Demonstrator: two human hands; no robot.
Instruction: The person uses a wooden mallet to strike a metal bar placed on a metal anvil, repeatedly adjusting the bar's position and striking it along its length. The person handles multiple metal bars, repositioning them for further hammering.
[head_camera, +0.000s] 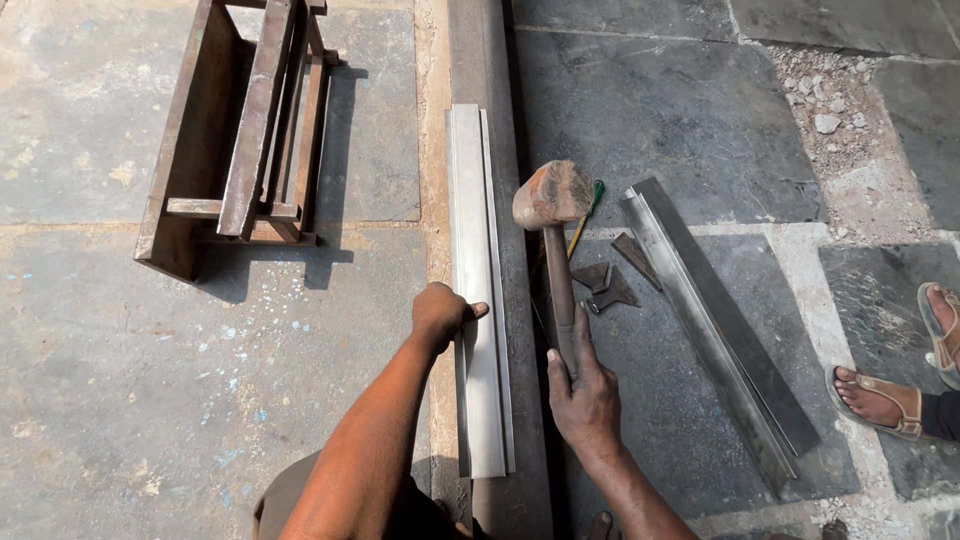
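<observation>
My left hand (440, 312) presses down on a long folded strip of shiny sheet metal (473, 230) that lies lengthwise on a dark steel rail (483, 50). My right hand (583, 395) grips the handle of a wooden mallet (553, 197), whose worn round head hangs just right of the strip, above the rail's edge. The strip runs from near my knees away from me.
A second bent metal strip (715, 330) lies diagonally on the stone floor at right, with small metal offcuts (607, 282) and a green-handled tool (586, 212) beside it. A rusty steel frame stand (245, 130) is at upper left. Another person's sandalled feet (885, 398) are at the right edge.
</observation>
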